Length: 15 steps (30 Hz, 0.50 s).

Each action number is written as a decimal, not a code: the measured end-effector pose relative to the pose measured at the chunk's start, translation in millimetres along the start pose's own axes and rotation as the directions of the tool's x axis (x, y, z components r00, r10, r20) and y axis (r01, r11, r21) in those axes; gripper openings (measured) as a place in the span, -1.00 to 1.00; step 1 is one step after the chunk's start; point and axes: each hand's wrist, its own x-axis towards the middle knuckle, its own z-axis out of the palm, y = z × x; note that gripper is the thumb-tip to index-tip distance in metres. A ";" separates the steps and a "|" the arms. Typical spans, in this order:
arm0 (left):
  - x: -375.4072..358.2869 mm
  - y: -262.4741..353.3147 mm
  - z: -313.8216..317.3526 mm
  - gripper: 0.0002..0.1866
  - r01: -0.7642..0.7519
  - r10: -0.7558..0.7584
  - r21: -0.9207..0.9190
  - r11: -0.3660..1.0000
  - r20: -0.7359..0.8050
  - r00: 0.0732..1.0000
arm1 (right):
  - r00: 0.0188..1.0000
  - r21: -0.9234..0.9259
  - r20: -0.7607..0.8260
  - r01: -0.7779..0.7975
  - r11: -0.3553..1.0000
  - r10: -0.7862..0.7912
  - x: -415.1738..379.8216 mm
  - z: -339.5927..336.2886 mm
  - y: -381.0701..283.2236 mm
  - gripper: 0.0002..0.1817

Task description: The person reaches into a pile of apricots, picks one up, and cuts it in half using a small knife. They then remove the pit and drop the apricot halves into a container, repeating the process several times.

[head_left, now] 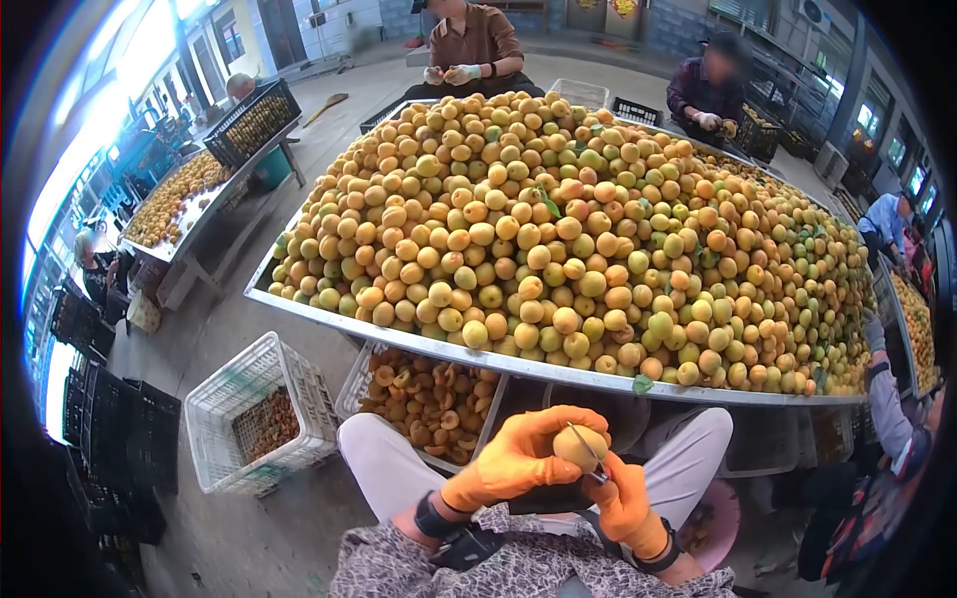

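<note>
My left hand (523, 453), in an orange glove, is closed around a yellow apricot (574, 453) held above my lap. The other orange glove, on my right hand (630, 506), wraps the handle of a small knife (598, 475). Its thin blade lies across the face of the apricot. Just beyond my hands stands a metal-edged table (419, 342) heaped with whole apricots (558, 249), a few green leaves among them. Under its near edge, between my left knee and the table, a pale crate holds halved apricots (429, 404).
On the floor to the left stands a white crate (204, 439) with brown pits (267, 424) at its bottom. Black crates (110, 429) are stacked farther left. A pink basin (720, 523) sits by my right leg. Other people (477, 45) sit around the table and at side tables.
</note>
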 end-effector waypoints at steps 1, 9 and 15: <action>2.6 9.3 -5.2 -0.38 -0.001 -0.021 0.233 0.972 0.092 0.996 | 0.998 -0.032 0.055 -0.005 0.999 0.007 2.9 -6.4 -1.6 -0.66; 9.6 7.6 10.0 -0.13 0.037 -0.056 0.093 0.995 0.207 0.977 | 0.976 0.180 -0.142 0.192 0.965 -0.168 5.1 18.0 17.6 -0.54; -6.8 6.3 18.8 -0.25 -0.021 0.000 0.136 0.990 0.153 0.988 | 0.930 -0.039 0.129 0.353 0.935 -0.345 10.0 -15.5 18.3 -0.54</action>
